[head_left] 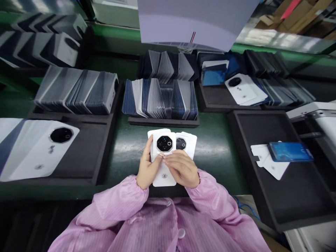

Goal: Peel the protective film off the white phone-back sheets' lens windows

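White panel (164,175) sits in left fingers (148,145), beneath right fingers (180,158).

A dark green worktop (217,148) spreads through the middle, catching a pale sheen. A green rail (115,32) runs behind it at 11 o'clock; at 2 o'clock, cardboard (304,17) sits above a light-streaked surface (262,37).

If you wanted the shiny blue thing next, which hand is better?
Probably the right hand: the blue thing lies off to that side, nearer to it. The left hand is farther away, gripping the white panels; the right hand touches them too.
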A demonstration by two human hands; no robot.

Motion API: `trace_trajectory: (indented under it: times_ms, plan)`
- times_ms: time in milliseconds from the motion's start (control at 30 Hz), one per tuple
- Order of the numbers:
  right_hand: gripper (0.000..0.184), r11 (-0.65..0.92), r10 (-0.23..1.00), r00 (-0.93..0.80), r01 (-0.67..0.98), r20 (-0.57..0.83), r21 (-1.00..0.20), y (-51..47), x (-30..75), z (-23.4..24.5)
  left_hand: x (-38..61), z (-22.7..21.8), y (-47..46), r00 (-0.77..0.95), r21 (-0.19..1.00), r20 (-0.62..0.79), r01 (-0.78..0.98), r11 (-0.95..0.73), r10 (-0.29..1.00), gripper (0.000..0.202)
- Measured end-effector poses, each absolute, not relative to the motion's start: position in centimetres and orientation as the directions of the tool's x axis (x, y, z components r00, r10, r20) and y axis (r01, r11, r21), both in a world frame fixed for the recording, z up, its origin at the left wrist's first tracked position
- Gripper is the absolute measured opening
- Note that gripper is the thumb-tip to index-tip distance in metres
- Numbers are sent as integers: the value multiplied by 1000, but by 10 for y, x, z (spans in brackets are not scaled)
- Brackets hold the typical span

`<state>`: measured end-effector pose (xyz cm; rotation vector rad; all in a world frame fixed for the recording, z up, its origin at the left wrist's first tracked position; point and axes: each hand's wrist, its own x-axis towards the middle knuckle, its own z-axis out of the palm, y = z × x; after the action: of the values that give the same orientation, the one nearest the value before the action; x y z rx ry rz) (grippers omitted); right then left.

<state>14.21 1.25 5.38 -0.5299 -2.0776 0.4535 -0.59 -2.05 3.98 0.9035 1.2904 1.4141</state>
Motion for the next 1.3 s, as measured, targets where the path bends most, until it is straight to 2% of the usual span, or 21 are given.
trace_trajectory:
  times_ms: [200,467,700,800,867,933,967,1067,1133,1233,1300]
  plan:
    - [41,826,549,-466,175,694,-536,12,142,53,-7,38,-21,-257,994,-56,-103,30,965,65]
    - [43,809,575,-438,178,691,-560,13,141,53,-5,38,-23,-260,993,-69,-111,42,963,65]
    - [46,779,627,-379,313,681,-543,12,143,53,-4,38,-23,-245,988,-91,-144,57,965,64]
    - [54,708,702,-352,447,620,-547,14,145,54,-3,39,-23,-217,983,-107,-170,70,970,64]
    - [68,619,780,-325,524,534,-585,16,146,54,-3,40,-23,-178,974,-133,-205,95,975,64]
    - [77,530,846,-297,555,442,-641,18,147,55,-2,41,-24,-117,955,-176,-262,140,977,66]
    - [75,494,869,-284,553,406,-671,18,148,55,-1,42,-25,-84,942,-197,-291,165,977,68]
    - [54,426,905,-225,475,362,-770,23,152,57,1,43,-25,-23,912,-229,-354,207,973,74]
    - [43,382,921,-76,358,381,-852,28,161,58,1,43,-25,-29,901,-235,-381,206,972,79]
    - [42,355,886,271,132,378,-926,40,182,60,0,43,-23,-75,887,-260,-413,207,963,88]
    - [46,319,876,366,52,315,-946,49,196,59,-2,45,-22,-107,881,-280,-423,211,954,90]
